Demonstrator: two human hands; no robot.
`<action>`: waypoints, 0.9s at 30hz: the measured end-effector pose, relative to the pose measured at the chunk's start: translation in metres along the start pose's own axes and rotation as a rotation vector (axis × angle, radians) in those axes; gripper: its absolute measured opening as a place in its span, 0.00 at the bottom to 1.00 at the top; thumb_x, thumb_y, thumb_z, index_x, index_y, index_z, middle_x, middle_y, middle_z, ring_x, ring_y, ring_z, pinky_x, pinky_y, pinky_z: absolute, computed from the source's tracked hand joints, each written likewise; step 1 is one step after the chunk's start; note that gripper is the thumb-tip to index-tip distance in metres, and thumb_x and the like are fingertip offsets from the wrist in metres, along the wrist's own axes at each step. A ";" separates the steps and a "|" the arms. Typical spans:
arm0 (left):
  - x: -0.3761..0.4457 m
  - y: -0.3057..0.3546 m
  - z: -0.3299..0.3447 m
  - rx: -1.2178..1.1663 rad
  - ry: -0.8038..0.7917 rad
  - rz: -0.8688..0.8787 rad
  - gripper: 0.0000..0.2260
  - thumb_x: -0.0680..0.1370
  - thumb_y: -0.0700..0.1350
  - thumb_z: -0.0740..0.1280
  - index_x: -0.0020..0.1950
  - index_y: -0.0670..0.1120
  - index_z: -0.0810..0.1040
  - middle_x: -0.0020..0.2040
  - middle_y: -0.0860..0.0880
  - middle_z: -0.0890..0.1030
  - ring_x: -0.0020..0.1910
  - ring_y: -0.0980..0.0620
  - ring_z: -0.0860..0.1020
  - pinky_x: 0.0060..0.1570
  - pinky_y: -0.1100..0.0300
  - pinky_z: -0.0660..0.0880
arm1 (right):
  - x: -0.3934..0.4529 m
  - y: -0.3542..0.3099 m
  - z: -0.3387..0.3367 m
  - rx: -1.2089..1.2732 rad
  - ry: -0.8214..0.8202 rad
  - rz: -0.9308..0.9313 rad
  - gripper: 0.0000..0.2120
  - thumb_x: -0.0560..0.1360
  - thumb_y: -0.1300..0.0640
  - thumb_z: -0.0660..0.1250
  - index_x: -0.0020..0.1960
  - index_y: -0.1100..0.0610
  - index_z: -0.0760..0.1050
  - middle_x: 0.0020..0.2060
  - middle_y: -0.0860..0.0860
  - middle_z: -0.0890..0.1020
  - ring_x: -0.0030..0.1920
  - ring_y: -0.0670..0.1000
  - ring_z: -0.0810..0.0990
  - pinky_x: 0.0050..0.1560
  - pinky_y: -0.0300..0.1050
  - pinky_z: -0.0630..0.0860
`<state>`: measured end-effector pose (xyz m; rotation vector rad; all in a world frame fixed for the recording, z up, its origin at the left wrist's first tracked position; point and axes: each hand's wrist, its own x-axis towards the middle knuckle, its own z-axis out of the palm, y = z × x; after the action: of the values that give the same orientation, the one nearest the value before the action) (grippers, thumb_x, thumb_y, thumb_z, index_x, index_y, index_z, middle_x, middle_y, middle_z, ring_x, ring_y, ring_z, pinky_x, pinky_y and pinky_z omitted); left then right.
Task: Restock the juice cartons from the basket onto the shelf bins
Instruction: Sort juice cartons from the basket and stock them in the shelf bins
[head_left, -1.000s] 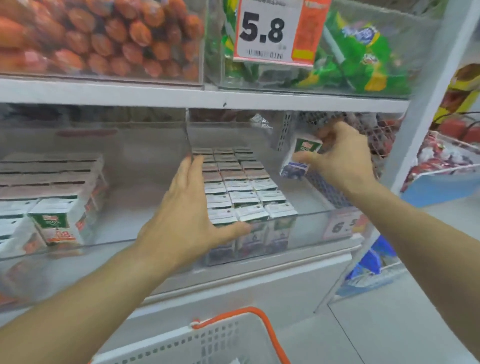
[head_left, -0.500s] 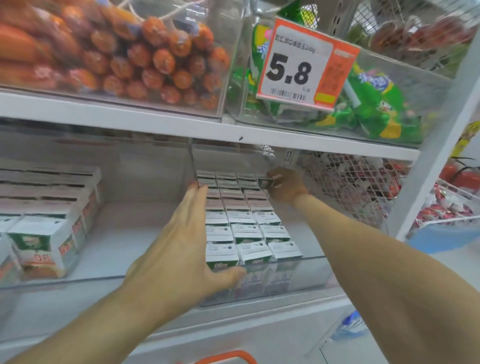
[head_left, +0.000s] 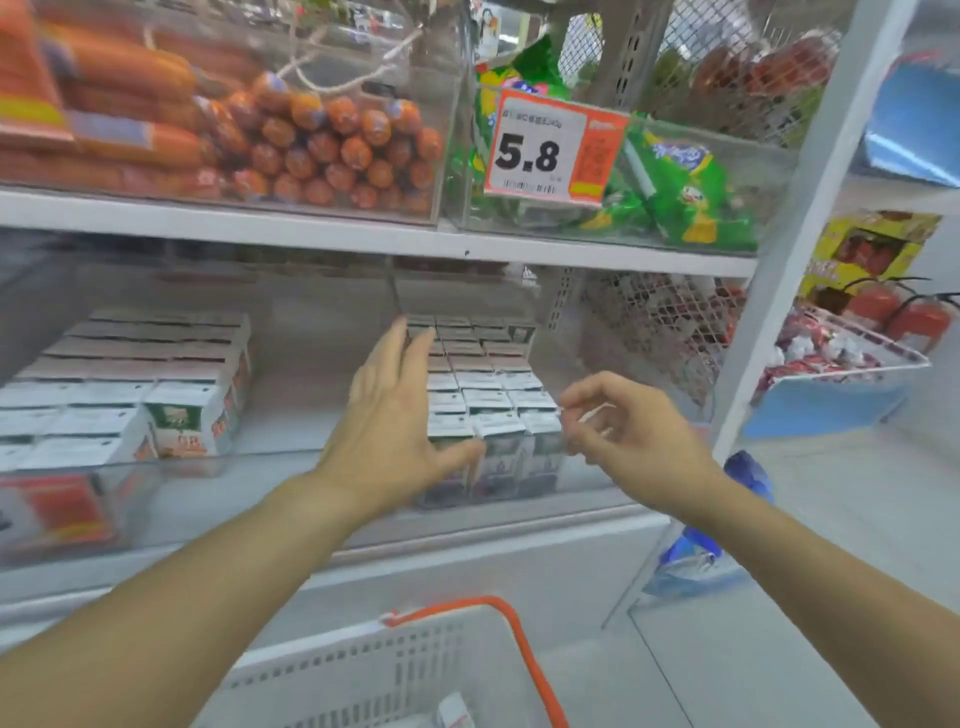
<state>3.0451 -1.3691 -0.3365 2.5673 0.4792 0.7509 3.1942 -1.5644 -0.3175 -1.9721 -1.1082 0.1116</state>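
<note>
1. Since half a second ago, the right hand (head_left: 631, 434) has been drawn back from the far end of the carton rows, at about 12 o'clock, to the bin's front right corner at about 3 o'clock; the carton it carried is seen left at the back of the right-hand row.
2. The juice cartons (head_left: 480, 387) are packed in three rows inside the clear shelf bin (head_left: 582, 470); the basket (head_left: 363, 670) is seen at 6 o'clock, with what looks like one more carton (head_left: 454, 712) inside.
3. A risk is judged: the front cartons could be knocked over if the retreating right hand clips them.
4. The left hand (head_left: 387, 426) is held spread, fingers straight, its thumb laid against the front carton of the left row.
5. The right hand is loosely curled and nothing is held.
</note>
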 end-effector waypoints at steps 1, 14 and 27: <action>-0.009 0.003 -0.001 -0.058 0.105 0.085 0.39 0.71 0.56 0.74 0.76 0.44 0.61 0.76 0.43 0.60 0.76 0.46 0.58 0.75 0.54 0.55 | -0.018 -0.002 0.008 0.024 -0.054 0.024 0.07 0.77 0.61 0.69 0.50 0.50 0.78 0.41 0.46 0.82 0.38 0.50 0.84 0.39 0.43 0.81; -0.289 -0.109 0.112 -0.375 -0.597 -0.484 0.05 0.79 0.48 0.68 0.53 0.53 0.76 0.45 0.54 0.79 0.40 0.52 0.79 0.43 0.57 0.78 | -0.164 0.096 0.190 -0.216 -0.698 0.389 0.09 0.74 0.61 0.71 0.53 0.55 0.77 0.50 0.50 0.79 0.49 0.55 0.82 0.56 0.49 0.78; -0.302 -0.153 0.229 -0.479 -0.630 -0.717 0.21 0.77 0.50 0.71 0.68 0.48 0.71 0.65 0.50 0.72 0.59 0.53 0.74 0.61 0.56 0.73 | -0.162 0.156 0.283 -0.608 -0.681 0.498 0.33 0.77 0.56 0.67 0.77 0.49 0.55 0.72 0.57 0.66 0.61 0.60 0.78 0.59 0.54 0.75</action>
<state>2.9049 -1.4372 -0.7143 1.8313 0.8070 -0.1844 3.0733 -1.5445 -0.6578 -2.8510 -1.1037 0.8484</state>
